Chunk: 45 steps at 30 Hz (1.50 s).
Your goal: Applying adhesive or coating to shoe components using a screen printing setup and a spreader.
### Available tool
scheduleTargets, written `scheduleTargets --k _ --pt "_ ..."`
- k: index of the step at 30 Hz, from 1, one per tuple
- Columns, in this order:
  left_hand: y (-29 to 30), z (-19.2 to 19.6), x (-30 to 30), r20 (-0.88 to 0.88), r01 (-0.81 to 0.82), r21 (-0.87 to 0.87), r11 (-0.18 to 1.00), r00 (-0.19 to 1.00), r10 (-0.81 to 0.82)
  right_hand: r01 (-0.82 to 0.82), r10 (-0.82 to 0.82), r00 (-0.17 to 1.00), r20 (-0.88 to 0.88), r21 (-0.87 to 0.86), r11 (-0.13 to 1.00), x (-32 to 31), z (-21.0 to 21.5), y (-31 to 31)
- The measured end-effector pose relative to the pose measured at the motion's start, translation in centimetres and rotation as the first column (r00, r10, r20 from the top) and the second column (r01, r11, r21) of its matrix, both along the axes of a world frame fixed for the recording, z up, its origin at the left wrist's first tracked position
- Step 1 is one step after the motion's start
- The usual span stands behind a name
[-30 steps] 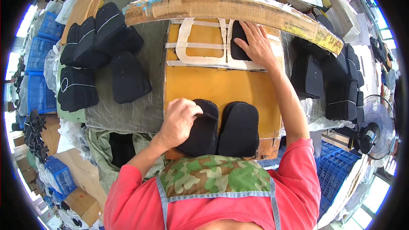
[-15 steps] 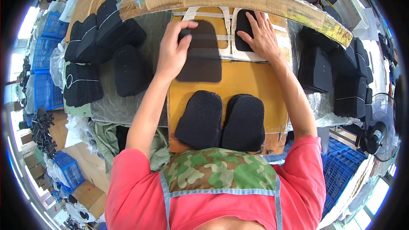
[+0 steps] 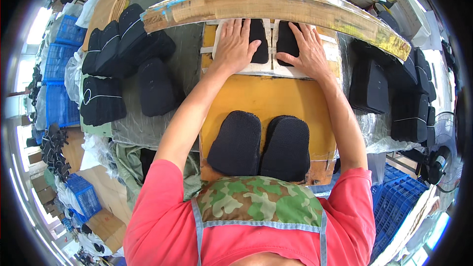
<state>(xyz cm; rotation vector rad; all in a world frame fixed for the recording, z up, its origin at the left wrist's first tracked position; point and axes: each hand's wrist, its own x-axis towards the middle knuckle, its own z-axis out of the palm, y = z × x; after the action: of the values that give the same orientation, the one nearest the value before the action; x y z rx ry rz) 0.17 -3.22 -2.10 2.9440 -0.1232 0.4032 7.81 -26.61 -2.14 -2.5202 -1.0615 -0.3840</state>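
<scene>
My left hand (image 3: 233, 48) lies flat, fingers stretched forward, over a black rounded fabric pad (image 3: 259, 44) in the left opening of a white frame (image 3: 246, 70). Opposite it, my right hand (image 3: 309, 54) rests with spread fingers on a second black pad (image 3: 287, 42) in the right opening. Both hands are open and press from above. The far ends of the pads and frame pass out of sight beneath a wooden beam (image 3: 276, 7). Nearer to me, on the yellow board (image 3: 271, 93), two stacks of black mesh pads, a left stack (image 3: 235, 140) and a right stack (image 3: 285, 145), lie side by side.
Tied bundles of black pads (image 3: 103, 101) and a loose stack (image 3: 156, 88) stand at the left. More stacks (image 3: 369, 86) stand at the right. The thick beam spans the board's far side. Blue crates (image 3: 399, 202) and a fan (image 3: 443, 162) are at lower right.
My left hand has set the dark pad it carried into the frame's left opening and now lies flat there. My right hand stays on the right pad.
</scene>
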Motion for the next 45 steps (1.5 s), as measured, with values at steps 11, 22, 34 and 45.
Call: scheduleTargets --k 11,22,34,45 --pt "0.2 -0.7 0.1 0.006 0.004 0.025 1.0 1.0 -0.004 0.001 0.0 0.999 -0.04 0.021 1.0 0.5 0.1 -0.2" --pt "0.9 0.3 1.3 0.197 0.173 0.012 0.985 0.965 -0.172 0.02 -0.02 1.0 0.001 -0.1 0.995 0.2 0.5 -0.4" --pt "0.8 0.7 0.7 0.156 0.083 -0.143 0.986 0.986 -0.06 0.012 -0.002 0.996 -0.085 0.117 0.993 0.5 0.2 -1.1" --pt "0.3 -0.7 0.7 0.108 -0.005 -0.005 1.0 0.994 0.006 0.007 -0.007 1.0 0.013 -0.033 0.999 0.2 0.3 -0.6"
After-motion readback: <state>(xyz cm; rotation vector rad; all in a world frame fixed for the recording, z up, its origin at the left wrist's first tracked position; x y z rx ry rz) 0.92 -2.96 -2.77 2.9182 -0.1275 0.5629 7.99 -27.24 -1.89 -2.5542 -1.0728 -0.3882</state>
